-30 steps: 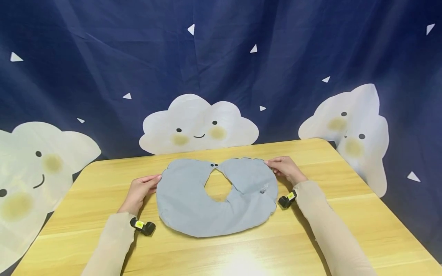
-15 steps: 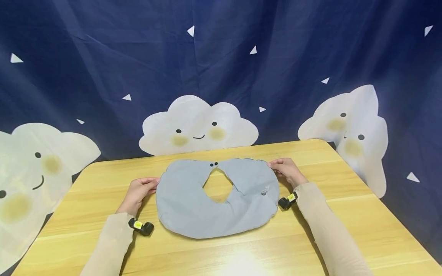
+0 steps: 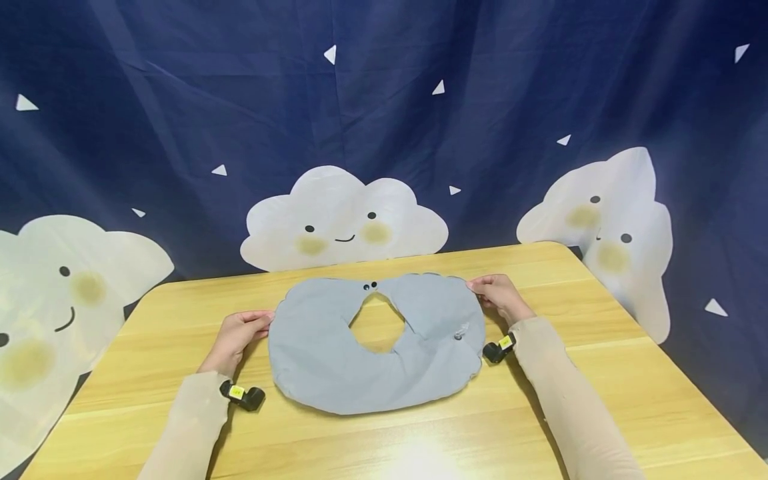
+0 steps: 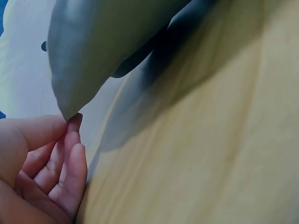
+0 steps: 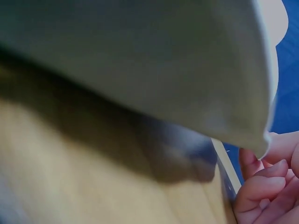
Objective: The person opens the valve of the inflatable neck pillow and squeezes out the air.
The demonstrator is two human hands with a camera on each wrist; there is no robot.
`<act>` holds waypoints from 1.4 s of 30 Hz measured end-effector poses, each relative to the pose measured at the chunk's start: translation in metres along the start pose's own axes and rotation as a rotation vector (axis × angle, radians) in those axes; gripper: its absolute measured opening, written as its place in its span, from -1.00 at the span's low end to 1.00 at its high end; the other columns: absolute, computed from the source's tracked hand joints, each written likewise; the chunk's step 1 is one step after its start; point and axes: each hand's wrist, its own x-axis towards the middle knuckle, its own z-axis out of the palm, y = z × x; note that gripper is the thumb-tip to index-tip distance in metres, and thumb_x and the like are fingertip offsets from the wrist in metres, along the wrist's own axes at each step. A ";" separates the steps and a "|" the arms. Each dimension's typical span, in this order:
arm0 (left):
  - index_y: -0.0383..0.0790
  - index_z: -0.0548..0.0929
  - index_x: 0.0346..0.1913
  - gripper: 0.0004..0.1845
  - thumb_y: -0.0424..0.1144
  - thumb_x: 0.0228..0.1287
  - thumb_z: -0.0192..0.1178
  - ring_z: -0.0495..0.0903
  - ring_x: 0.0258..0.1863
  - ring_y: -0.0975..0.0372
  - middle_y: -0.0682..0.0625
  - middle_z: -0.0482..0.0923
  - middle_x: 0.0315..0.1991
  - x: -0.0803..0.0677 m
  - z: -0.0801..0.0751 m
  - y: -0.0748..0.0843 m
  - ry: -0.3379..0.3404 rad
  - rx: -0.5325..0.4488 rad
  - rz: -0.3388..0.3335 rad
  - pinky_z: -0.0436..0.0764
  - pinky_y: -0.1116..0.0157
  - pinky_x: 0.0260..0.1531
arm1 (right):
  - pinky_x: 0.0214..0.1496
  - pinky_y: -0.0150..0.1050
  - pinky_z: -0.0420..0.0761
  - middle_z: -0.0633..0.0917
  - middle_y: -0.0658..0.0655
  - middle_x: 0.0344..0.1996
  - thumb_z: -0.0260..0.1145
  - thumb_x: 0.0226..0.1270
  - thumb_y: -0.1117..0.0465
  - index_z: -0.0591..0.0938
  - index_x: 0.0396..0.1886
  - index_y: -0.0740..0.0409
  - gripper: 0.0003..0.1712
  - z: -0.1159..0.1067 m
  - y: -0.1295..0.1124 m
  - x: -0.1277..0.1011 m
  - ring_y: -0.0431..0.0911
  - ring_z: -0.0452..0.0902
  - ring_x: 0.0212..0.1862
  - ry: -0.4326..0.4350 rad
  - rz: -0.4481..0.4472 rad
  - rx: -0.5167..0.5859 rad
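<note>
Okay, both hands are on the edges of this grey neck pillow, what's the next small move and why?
Probably draw the two edges slightly further apart to flatten it. The left hand pinches the pillow at its left edge and the right hand pinches the far right edge. It lies limp on the table, with a crease by the hole.

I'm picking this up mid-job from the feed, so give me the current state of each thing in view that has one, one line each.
neck pillow: grey, U-shaped, deflated, lying flat on the table, its two ends meeting at the far side.
valve: on the pillow's top right; open or capped cannot be told.
left hand: pinches the pillow's left edge.
right hand: pinches the pillow's far right edge.
table: wooden, bears the pillow.
</note>
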 end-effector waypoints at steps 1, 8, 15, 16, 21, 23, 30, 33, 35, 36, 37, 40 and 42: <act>0.03 0.70 -0.46 -0.81 -0.36 0.21 0.26 0.64 -0.48 0.44 0.26 0.67 -0.49 0.000 0.000 0.000 0.002 -0.002 -0.001 0.62 0.47 -0.40 | -0.61 -0.45 0.35 0.53 -0.11 -0.69 0.31 0.25 0.27 0.66 -0.44 0.20 -0.89 0.000 0.000 0.000 -0.30 0.27 -0.68 0.007 0.005 0.009; -0.07 0.74 -0.32 -0.96 -0.23 0.15 0.34 0.65 -0.48 0.40 0.23 0.67 -0.49 -0.008 0.001 0.002 -0.017 0.031 -0.015 0.64 0.43 -0.38 | -0.61 -0.45 0.37 0.52 -0.08 -0.69 0.34 0.24 0.19 0.64 -0.18 0.43 -0.66 -0.005 0.003 -0.013 -0.30 0.28 -0.68 -0.046 0.022 -0.006; -0.45 0.63 0.00 -0.51 -0.10 0.14 0.34 0.64 -0.43 0.39 0.19 0.67 -0.37 -0.026 0.001 0.007 -0.056 0.175 -0.040 0.64 0.42 -0.34 | -0.63 -0.44 0.32 0.47 -0.08 -0.73 0.32 0.26 0.18 0.63 -0.11 0.47 -0.61 -0.010 0.005 -0.030 -0.27 0.22 -0.70 -0.110 0.021 -0.072; -0.47 0.62 0.01 -0.49 -0.10 0.14 0.34 0.64 -0.42 0.39 0.17 0.67 -0.35 -0.029 0.001 0.008 -0.060 0.199 -0.047 0.64 0.41 -0.33 | -0.63 -0.44 0.32 0.47 -0.07 -0.72 0.31 0.27 0.18 0.62 -0.09 0.49 -0.59 -0.010 0.006 -0.031 -0.27 0.22 -0.70 -0.117 0.014 -0.068; -0.51 0.62 -0.02 -0.49 -0.08 0.18 0.31 0.65 -0.39 0.35 0.05 0.70 -0.28 -0.051 -0.003 0.008 -0.100 0.289 -0.071 0.65 0.36 -0.31 | -0.64 -0.46 0.33 0.47 -0.07 -0.72 0.31 0.27 0.19 0.62 -0.09 0.47 -0.61 -0.009 0.007 -0.029 -0.28 0.24 -0.70 -0.109 0.017 -0.052; -0.50 0.64 -0.07 -0.53 -0.10 0.19 0.30 0.66 -0.39 0.31 0.00 0.71 -0.30 -0.060 -0.005 0.008 -0.116 0.322 -0.069 0.66 0.34 -0.32 | -0.65 -0.46 0.31 0.48 -0.07 -0.72 0.32 0.26 0.18 0.65 -0.12 0.43 -0.64 -0.009 0.007 -0.026 -0.28 0.24 -0.71 -0.090 0.024 -0.058; -0.43 0.71 -0.28 -0.64 -0.10 0.18 0.30 0.66 -0.40 0.22 -0.08 0.71 -0.40 -0.089 -0.002 0.013 -0.210 0.410 -0.060 0.66 0.28 -0.39 | -0.64 -0.47 0.33 0.53 -0.08 -0.68 0.35 0.22 0.18 0.70 -0.24 0.31 -0.75 -0.007 0.003 -0.018 -0.29 0.27 -0.70 -0.033 0.008 -0.027; -0.41 0.72 -0.30 -0.64 -0.09 0.16 0.32 0.65 -0.41 0.22 -0.07 0.71 -0.40 -0.095 0.001 0.014 -0.241 0.414 -0.061 0.66 0.27 -0.40 | -0.63 -0.47 0.35 0.56 -0.10 -0.66 0.36 0.22 0.18 0.67 -0.17 0.35 -0.70 -0.005 0.002 -0.016 -0.30 0.27 -0.70 -0.016 0.015 -0.003; -0.41 0.72 -0.30 -0.64 -0.08 0.14 0.33 0.65 -0.41 0.21 -0.07 0.71 -0.40 -0.099 0.003 0.015 -0.251 0.416 -0.060 0.66 0.26 -0.40 | -0.62 -0.47 0.36 0.56 -0.10 -0.66 0.36 0.21 0.18 0.65 -0.11 0.38 -0.64 -0.003 0.001 -0.014 -0.30 0.28 -0.70 -0.005 0.025 0.002; -0.40 0.72 -0.30 -0.64 -0.08 0.13 0.34 0.65 -0.42 0.20 -0.07 0.71 -0.40 -0.100 0.004 0.015 -0.248 0.417 -0.060 0.66 0.25 -0.41 | -0.62 -0.47 0.37 0.56 -0.11 -0.66 0.37 0.21 0.17 0.62 -0.07 0.41 -0.59 -0.002 0.001 -0.014 -0.30 0.28 -0.71 0.000 0.028 -0.004; -0.40 0.72 -0.30 -0.64 -0.07 0.12 0.35 0.65 -0.41 0.19 -0.07 0.71 -0.40 -0.101 0.005 0.016 -0.250 0.418 -0.061 0.66 0.24 -0.40 | -0.62 -0.47 0.38 0.57 -0.11 -0.65 0.37 0.21 0.16 0.60 -0.03 0.43 -0.55 -0.001 0.001 -0.013 -0.30 0.28 -0.71 0.005 0.031 -0.009; -0.39 0.72 -0.29 -0.64 -0.07 0.11 0.35 0.65 -0.42 0.17 -0.08 0.71 -0.38 -0.104 0.008 0.017 -0.244 0.424 -0.066 0.66 0.22 -0.41 | -0.62 -0.45 0.39 0.58 -0.11 -0.65 0.38 0.20 0.17 0.61 -0.04 0.43 -0.56 0.002 0.001 -0.012 -0.29 0.28 -0.72 0.025 0.024 -0.013; -0.38 0.72 -0.29 -0.64 -0.07 0.10 0.36 0.64 -0.43 0.18 -0.06 0.71 -0.37 -0.106 0.010 0.016 -0.226 0.434 -0.074 0.65 0.23 -0.43 | -0.62 -0.45 0.39 0.60 -0.12 -0.63 0.38 0.20 0.18 0.61 -0.04 0.44 -0.56 0.003 0.001 -0.011 -0.30 0.29 -0.71 0.033 0.015 -0.013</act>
